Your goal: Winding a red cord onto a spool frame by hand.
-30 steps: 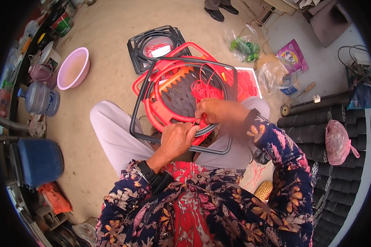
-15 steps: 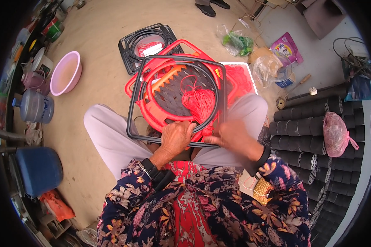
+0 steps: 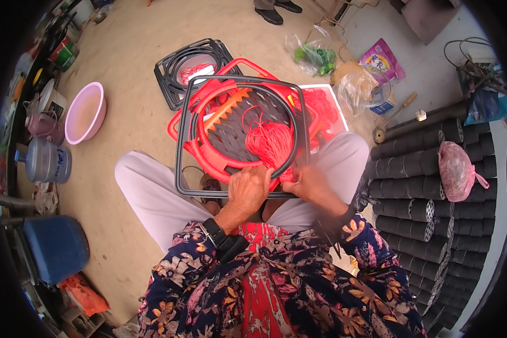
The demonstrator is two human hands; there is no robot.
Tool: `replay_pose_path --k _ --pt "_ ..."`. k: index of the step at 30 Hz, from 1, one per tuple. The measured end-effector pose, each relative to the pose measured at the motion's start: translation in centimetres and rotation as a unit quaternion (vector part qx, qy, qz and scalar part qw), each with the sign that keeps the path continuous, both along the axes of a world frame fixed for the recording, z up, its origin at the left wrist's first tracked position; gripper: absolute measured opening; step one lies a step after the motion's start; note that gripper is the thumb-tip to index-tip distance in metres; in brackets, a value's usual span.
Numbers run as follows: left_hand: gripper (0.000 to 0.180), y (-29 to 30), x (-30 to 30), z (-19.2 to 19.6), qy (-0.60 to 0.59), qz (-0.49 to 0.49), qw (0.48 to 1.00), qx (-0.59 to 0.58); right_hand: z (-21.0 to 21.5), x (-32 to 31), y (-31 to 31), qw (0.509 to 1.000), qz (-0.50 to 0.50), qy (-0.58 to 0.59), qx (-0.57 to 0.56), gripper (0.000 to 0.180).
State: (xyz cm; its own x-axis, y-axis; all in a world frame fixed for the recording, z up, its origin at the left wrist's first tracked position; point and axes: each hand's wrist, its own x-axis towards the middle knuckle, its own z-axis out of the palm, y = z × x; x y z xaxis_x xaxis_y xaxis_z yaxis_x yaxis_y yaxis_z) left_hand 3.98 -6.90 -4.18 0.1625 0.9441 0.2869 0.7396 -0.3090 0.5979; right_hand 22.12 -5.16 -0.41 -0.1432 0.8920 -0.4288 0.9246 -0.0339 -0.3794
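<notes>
A black square frame (image 3: 178,147) with a round inner ring lies over a stack of red plastic frames (image 3: 177,121) between my knees. Inside the ring rests a bundle of thin red cord (image 3: 270,143), its gathered end running down to the near right edge. My left hand (image 3: 249,188) is closed on the near edge of the black frame, its thumb by the ring. Just right of it, my right hand (image 3: 312,185), a little blurred, is closed with its fingertips on the red cord at the near edge. Dark woven strips and an orange toothed piece (image 3: 228,109) show inside the ring.
Another black frame (image 3: 162,73) with coiled rings lies beyond the stack. A white-edged tray (image 3: 342,121) holds red cord at right. Stacked black cylinders (image 3: 405,167) and a pink bag (image 3: 455,169) flank my right; a pink basin (image 3: 99,115) stands left. A person's shoes (image 3: 269,16) show far ahead.
My right hand has moved left and closed in on the red cord beside my left hand. My left hand stays on the near edge. The whole view has shifted slightly.
</notes>
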Motion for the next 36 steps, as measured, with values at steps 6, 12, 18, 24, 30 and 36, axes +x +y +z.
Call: replay_pose_path --k 6,12,18,24,30,36 --pt "0.031 0.6 -0.3 -0.2 0.035 0.015 0.999 0.013 -0.1 -0.8 1.2 0.976 0.076 -0.013 0.204 0.034" --pt "0.031 0.7 -0.2 -0.1 0.057 0.021 0.998 0.012 0.8 -1.4 1.3 0.963 0.086 -0.038 0.252 0.036" --pt "0.033 0.8 0.1 0.0 0.025 0.028 0.999 0.016 3.3 -0.5 2.7 0.986 0.104 -0.093 0.096 0.041" --pt "0.031 1.0 0.5 -0.2 0.044 0.049 0.998 0.006 3.0 -0.7 2.6 0.95 0.168 -0.118 0.236 0.035" --pt "0.03 0.7 0.0 -1.0 0.054 0.046 0.998 0.004 5.6 -0.7 2.4 0.94 0.177 -0.106 0.27 0.032" --pt "0.032 0.5 -0.5 -1.0 0.007 0.053 0.999 0.004 10.3 0.7 -0.7 0.959 0.143 -0.018 0.245 0.033"
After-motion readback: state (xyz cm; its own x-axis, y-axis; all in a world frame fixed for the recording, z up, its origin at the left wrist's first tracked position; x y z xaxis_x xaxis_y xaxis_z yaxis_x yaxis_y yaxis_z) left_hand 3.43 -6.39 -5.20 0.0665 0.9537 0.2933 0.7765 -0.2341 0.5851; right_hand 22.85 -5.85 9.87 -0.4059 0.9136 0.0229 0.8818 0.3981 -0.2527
